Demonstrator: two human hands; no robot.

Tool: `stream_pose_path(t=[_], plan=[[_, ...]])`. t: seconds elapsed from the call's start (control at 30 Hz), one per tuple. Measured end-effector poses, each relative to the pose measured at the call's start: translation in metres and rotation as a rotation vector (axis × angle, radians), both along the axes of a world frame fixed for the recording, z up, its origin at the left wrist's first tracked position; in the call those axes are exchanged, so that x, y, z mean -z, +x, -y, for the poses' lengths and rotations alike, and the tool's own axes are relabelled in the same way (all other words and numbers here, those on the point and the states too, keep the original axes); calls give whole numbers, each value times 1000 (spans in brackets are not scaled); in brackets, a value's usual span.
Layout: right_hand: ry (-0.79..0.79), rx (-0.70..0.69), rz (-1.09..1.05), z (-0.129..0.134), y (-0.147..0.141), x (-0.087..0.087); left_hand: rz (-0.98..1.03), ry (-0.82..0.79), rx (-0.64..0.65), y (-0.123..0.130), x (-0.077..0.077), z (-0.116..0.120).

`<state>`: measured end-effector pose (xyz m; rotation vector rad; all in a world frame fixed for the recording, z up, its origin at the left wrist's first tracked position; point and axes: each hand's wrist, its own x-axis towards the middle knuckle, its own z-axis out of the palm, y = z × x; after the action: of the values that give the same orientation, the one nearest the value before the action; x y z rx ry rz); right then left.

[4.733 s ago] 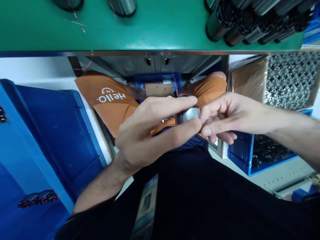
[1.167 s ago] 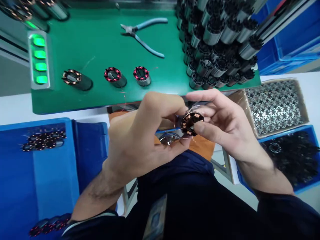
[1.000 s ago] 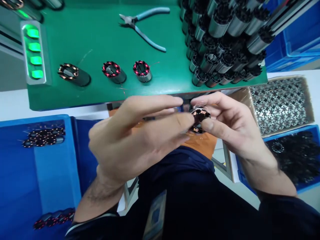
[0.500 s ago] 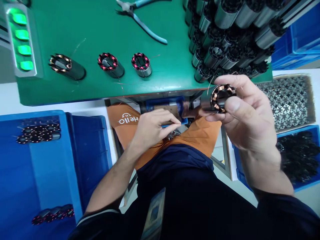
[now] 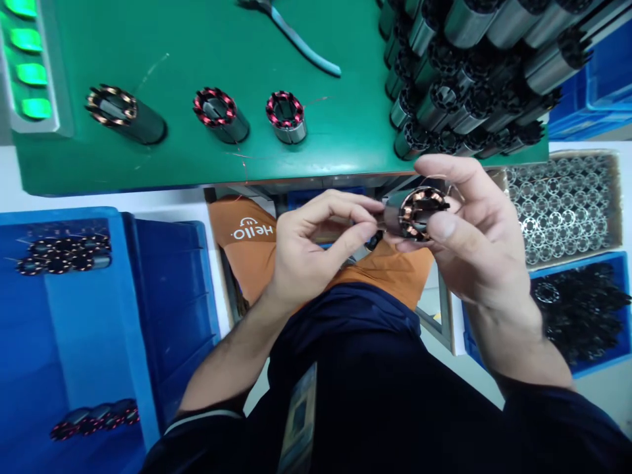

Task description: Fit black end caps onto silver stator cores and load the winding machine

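Observation:
My right hand [image 5: 478, 243] holds a motor stator [image 5: 396, 209] wound with copper wire, its thumb and fingers wrapped round the wound end. That end, with black insulator teeth, faces me, and a thin loose wire curls above it. Close to the stator's left end is my left hand [image 5: 320, 240], thumb and forefinger pinched together; whatever lies between the tips is too small to make out. On the green bench stand a copper-wound stator [image 5: 148, 125] and two red-wound stators, one in the middle [image 5: 232, 125] and one further right [image 5: 291, 131].
Unwound stator cores [image 5: 464, 112] are stacked at the bench's right. Cutting pliers [image 5: 306, 49] lie at the back. A blue bin [image 5: 93, 342] at left holds wound stators; a box of metal rings [image 5: 567, 210] and a bin of black parts [image 5: 582, 309] are at right.
My left hand has risen and moved right to the stator's left end, still pinched. My right hand has brought the stator slightly left and down. The view has shifted a little.

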<state>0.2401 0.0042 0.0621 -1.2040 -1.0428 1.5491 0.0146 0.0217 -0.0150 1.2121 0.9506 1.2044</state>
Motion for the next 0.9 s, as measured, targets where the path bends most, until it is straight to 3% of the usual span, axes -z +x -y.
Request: stream_pose_path(t=[0.07, 0.13, 0.23, 0.33, 0.43, 0.63, 0.73, 0.8, 0.9], plan=[[8, -28, -29, 2, 4, -2, 51, -111, 15, 0, 14, -2], [-8, -47, 60, 4, 6, -5, 85, -176, 27, -3, 16, -8], [-80, -76, 221, 5, 1, -9, 87, -141, 113, -11, -1, -16], [-113, -127, 246, 4, -5, -11, 107, -63, 190, -18, -22, -19], [-106, -141, 237, 4, -7, -7, 107, -30, 213, -21, -28, -17], [-58, -104, 164, 9, 4, 4, 38, -112, 273, -21, 0, -9], [-34, -70, 106, 11, 9, 3, 39, -147, 211, -23, 10, -8], [-27, -61, 98, 10, 9, 1, 58, -64, 143, -27, 6, -7], [-46, -77, 142, 8, 3, 0, 33, 134, 136, -30, -12, -3]])
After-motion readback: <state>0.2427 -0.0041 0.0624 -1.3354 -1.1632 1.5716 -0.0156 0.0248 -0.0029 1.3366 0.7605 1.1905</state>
